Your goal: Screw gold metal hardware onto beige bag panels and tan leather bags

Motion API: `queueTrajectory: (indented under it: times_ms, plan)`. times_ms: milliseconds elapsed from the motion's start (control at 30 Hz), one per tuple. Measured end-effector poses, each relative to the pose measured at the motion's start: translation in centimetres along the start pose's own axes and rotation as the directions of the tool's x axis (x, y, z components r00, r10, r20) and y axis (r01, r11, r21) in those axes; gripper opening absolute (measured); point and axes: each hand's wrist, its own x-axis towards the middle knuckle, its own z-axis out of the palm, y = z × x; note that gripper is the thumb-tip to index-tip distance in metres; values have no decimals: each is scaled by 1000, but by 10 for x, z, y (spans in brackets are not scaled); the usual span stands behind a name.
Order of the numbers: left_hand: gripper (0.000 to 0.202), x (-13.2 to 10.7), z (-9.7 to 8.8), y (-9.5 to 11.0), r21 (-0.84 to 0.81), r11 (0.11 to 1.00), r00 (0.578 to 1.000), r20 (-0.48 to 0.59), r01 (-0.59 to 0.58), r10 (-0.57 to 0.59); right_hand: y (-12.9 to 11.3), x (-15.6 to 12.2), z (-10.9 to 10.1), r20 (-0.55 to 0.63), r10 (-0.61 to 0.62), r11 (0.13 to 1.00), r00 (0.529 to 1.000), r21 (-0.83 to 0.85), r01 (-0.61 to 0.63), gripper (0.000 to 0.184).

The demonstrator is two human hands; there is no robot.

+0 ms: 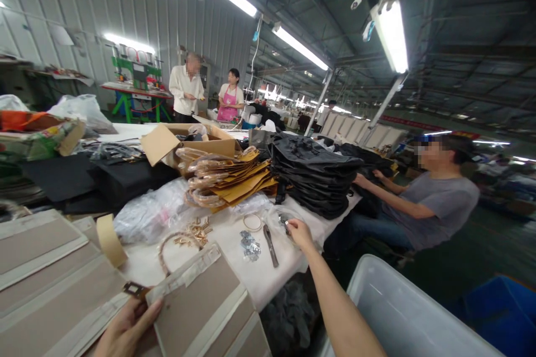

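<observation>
At the lower left, my left hand [128, 323] grips the edge of a beige bag panel [205, 301]. A brown tab with a metal plate [134, 290] sticks out beside my fingertips, and a rope-like handle [165, 251] rises from the panel's top. My right hand [298, 232] reaches to the table's edge, its fingers pinched on a small shiny metal piece [287, 224] by a clear plastic bag [274, 213]. Near it lie a dark hand tool [270, 245], a pile of small silver metal plates [250, 246], a ring [252, 222] and several gold-coloured fittings [195, 232].
More beige panels [50, 279] cover the left. Behind are brown-yellow pieces with handles [234, 178], a stack of black bags [314, 173] and an open cardboard box [161, 145]. A grey bin [402, 301] stands at right, near a seated co-worker [435, 195]. Two people stand farther back.
</observation>
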Motion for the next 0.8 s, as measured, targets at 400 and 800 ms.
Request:
queueTrajectory:
  times_ms: [400,800]
  plan:
    - [62,-1,-3,-18,-34,987,987,39,-157,158,-113,-85,43,383,28,772,923,578,-264,53]
    - [56,-1,0,-19,-98,977,982,-3,-191,191,-200,-240,143,706,-309,856,637,498,-136,37]
